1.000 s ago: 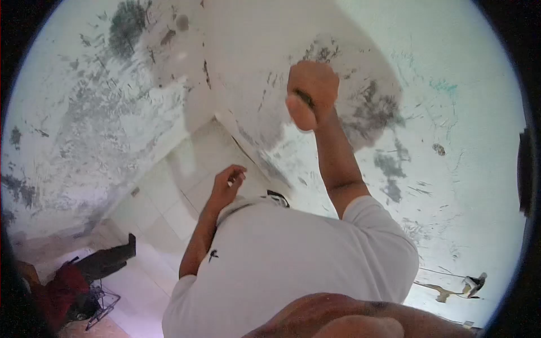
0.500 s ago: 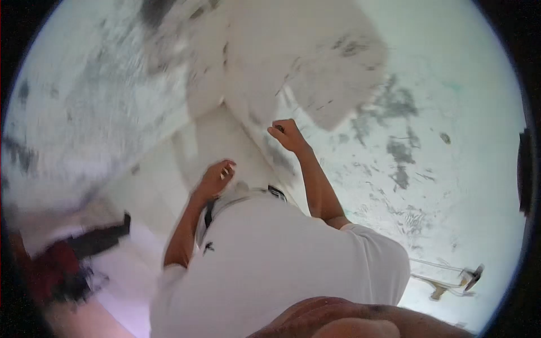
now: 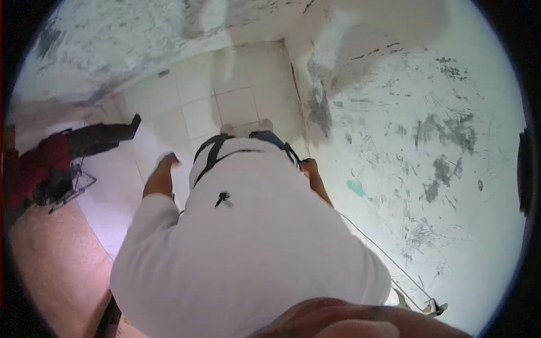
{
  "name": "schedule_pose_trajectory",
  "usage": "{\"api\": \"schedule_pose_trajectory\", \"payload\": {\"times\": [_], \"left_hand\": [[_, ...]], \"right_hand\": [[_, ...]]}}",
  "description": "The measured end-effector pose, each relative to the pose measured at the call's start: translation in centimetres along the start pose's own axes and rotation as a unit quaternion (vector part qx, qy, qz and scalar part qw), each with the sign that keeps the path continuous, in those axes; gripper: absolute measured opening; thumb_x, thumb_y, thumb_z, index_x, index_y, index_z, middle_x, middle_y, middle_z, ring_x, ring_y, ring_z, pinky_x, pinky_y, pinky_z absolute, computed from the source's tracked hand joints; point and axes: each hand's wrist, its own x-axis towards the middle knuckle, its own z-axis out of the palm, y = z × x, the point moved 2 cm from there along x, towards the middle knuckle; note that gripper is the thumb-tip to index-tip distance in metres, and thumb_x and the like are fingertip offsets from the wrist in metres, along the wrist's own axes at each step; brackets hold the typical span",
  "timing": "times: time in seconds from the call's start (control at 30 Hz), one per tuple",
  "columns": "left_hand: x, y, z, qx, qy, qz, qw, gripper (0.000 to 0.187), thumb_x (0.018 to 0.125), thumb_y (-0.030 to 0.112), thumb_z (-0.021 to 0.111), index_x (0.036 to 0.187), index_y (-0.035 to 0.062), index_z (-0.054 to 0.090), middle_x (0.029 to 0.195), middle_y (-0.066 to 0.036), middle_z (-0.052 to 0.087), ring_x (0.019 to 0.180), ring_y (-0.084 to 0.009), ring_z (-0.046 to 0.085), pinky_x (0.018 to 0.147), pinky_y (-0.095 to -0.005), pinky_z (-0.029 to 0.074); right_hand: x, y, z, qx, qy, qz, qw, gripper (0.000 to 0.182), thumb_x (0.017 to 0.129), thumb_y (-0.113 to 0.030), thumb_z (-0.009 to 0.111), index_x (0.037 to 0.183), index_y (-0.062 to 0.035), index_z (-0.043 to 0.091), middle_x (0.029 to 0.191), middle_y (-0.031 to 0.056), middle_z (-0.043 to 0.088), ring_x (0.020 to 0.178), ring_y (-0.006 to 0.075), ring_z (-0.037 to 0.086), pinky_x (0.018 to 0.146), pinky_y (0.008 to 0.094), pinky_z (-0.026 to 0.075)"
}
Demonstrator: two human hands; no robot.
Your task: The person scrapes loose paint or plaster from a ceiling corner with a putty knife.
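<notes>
Seen from the head camera, looking steeply down over the person's own body in a white shirt (image 3: 248, 242), with dark straps (image 3: 211, 155) crossing at the waist. Right hand (image 3: 310, 167) lowered to the right hip, pressed close to the scraped wall (image 3: 428, 141), right beside the strap end; something dark and small seems to sit at the fingers, but too blurred to name, and cannot tell whether the fingers are closed or spread. Left hand (image 3: 165, 164) out to the left side of the body, over the white tiled floor (image 3: 225, 96), touching nothing visible; blurred too, looks loosely curled, yet cannot tell for sure how wide. Wall on the right pale, covered with grey scratches and patches, with one small turquoise spot (image 3: 355, 188) near the right forearm. Thin cord (image 3: 383, 253) running along the wall from near the right arm down to a small fitting (image 3: 437, 307) at the lower edge. Feet (image 3: 245, 128) just visible on the tiles beyond the waist. At far left, a red and black bundle (image 3: 45, 163) next to a wire frame (image 3: 73, 186), well apart from both hands. Reddish floor (image 3: 56, 253) at lower left.
</notes>
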Motion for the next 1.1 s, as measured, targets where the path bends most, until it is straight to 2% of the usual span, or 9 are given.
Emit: {"api": "schedule_pose_trajectory", "payload": {"times": [0.1, 0.2, 0.23, 0.5, 0.63, 0.77, 0.9, 1.03, 1.1], "left_hand": [[0.0, 3.6, 3.6, -0.270, -0.052, 0.114, 0.955, 0.044, 0.080, 0.034, 0.067, 0.117, 0.0100, 0.067, 0.110, -0.009, 0.069, 0.098, -0.0272, 0.063, 0.082, -0.0421, 0.049], [11.2, 2.1, 6.5, -0.298, -0.044, 0.274, 0.913, 0.032, 0.078, 0.027, 0.071, 0.106, 0.0116, 0.069, 0.105, -0.014, 0.071, 0.101, -0.0286, 0.066, 0.084, -0.0410, 0.051], [-0.7, 5.2, -1.2, -0.043, 0.033, 0.236, 0.970, 0.027, 0.077, 0.028, 0.072, 0.100, 0.0125, 0.069, 0.104, -0.016, 0.070, 0.100, -0.0295, 0.067, 0.085, -0.0410, 0.052], [-3.7, 8.2, -13.1, -0.213, 0.338, 0.297, 0.867, 0.021, 0.089, 0.022, 0.056, 0.099, 0.0055, 0.066, 0.095, -0.017, 0.069, 0.090, -0.0330, 0.066, 0.081, -0.0394, 0.051], [-6.8, 17.5, -13.4, -0.370, 0.130, 0.375, 0.840, 0.026, 0.092, 0.024, 0.056, 0.104, 0.0024, 0.066, 0.088, -0.007, 0.068, 0.073, -0.0187, 0.060, 0.067, -0.0331, 0.049], [-20.1, 30.3, -15.7, -0.290, -0.127, 0.420, 0.851, 0.047, 0.095, 0.048, 0.050, 0.119, 0.0103, 0.064, 0.103, -0.004, 0.068, 0.087, -0.0165, 0.059, 0.076, -0.0324, 0.047], [-30.9, 41.4, -18.3, -0.286, -0.190, 0.578, 0.740, 0.056, 0.096, 0.052, 0.047, 0.132, 0.0094, 0.055, 0.120, -0.004, 0.063, 0.101, -0.0165, 0.056, 0.091, -0.0363, 0.042], [-40.9, 50.4, -20.1, -0.443, -0.195, 0.661, 0.573, 0.045, 0.100, 0.040, 0.047, 0.132, 0.0073, 0.049, 0.110, -0.005, 0.063, 0.096, -0.0115, 0.058, 0.080, -0.0298, 0.047], [-44.5, 52.2, -20.8, -0.396, -0.233, 0.672, 0.581, 0.043, 0.100, 0.037, 0.048, 0.129, 0.0058, 0.050, 0.105, -0.006, 0.064, 0.090, -0.0107, 0.060, 0.074, -0.0271, 0.048]], "right_hand": [[1.5, 1.1, 0.5, -0.050, 0.195, -0.188, 0.961, 0.036, 0.083, -0.028, 0.069, 0.059, -0.0015, 0.062, 0.053, 0.0074, 0.059, 0.049, 0.0193, 0.055, 0.052, 0.0358, 0.042], [1.3, -1.0, 1.2, -0.074, 0.351, -0.277, 0.891, 0.037, 0.079, -0.033, 0.071, 0.070, 0.0021, 0.067, 0.064, 0.0178, 0.062, 0.065, 0.0344, 0.062, 0.064, 0.0439, 0.049], [1.5, -1.4, 1.0, -0.077, 0.350, -0.273, 0.893, 0.037, 0.079, -0.033, 0.071, 0.070, 0.0021, 0.067, 0.064, 0.0178, 0.062, 0.065, 0.0344, 0.062, 0.064, 0.0439, 0.049], [-1.2, -10.9, -4.8, -0.070, 0.329, -0.059, 0.940, 0.034, 0.080, -0.032, 0.068, 0.070, 0.0007, 0.069, 0.070, 0.0236, 0.065, 0.070, 0.0383, 0.064, 0.069, 0.0463, 0.049], [1.5, -10.5, -5.4, 0.052, 0.412, -0.178, 0.892, 0.035, 0.089, -0.027, 0.065, 0.073, 0.0040, 0.069, 0.055, 0.0066, 0.058, 0.048, 0.0118, 0.052, 0.049, 0.0334, 0.042], [-7.1, -21.4, -8.9, 0.538, 0.251, -0.164, 0.788, 0.020, 0.092, -0.012, 0.062, 0.094, 0.0078, 0.064, 0.075, 0.0130, 0.065, 0.062, 0.0214, 0.066, 0.055, 0.0317, 0.055], [-13.1, -27.8, -13.2, 0.597, 0.245, -0.283, 0.709, 0.026, 0.094, -0.007, 0.056, 0.117, 0.0048, 0.054, 0.097, 0.0144, 0.064, 0.080, 0.0263, 0.068, 0.065, 0.0329, 0.056], [-17.6, -30.2, -16.5, 0.586, 0.243, -0.405, 0.658, 0.048, 0.092, -0.002, 0.051, 0.138, -0.0024, 0.039, 0.110, 0.0127, 0.059, 0.093, 0.0259, 0.065, 0.068, 0.0337, 0.056], [-18.7, -30.1, -17.7, 0.571, 0.235, -0.420, 0.665, 0.052, 0.091, -0.001, 0.047, 0.141, -0.0035, 0.036, 0.114, 0.0144, 0.059, 0.096, 0.0223, 0.063, 0.072, 0.0324, 0.056]]}}
